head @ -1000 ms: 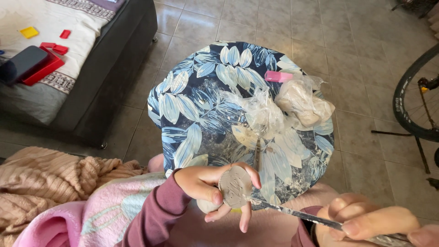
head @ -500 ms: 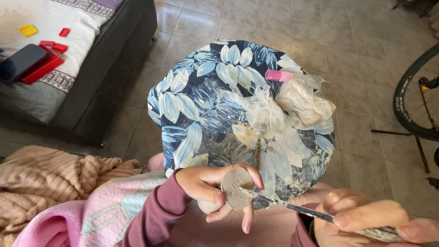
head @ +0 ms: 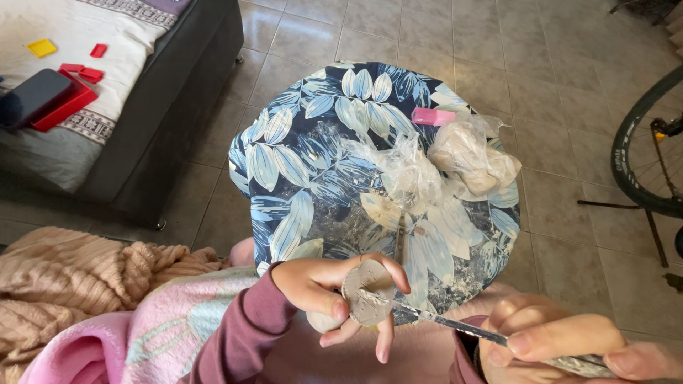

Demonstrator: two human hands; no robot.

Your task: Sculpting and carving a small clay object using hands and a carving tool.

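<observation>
While left hand [head: 320, 288] grips clay disc [head: 368, 291], right hand [head: 562, 345] pinches blade [head: 434, 320], bagged clay [head: 469, 156] nearby

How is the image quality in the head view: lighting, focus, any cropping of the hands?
Head view: soft, even daylight, no harsh glare on the tiled floor; the leaf-print table and the grey clay disc in the left hand are sharp; the right hand, close to the lens at the bottom edge, is cropped and slightly soft; the thin tool reads clearly.
</observation>
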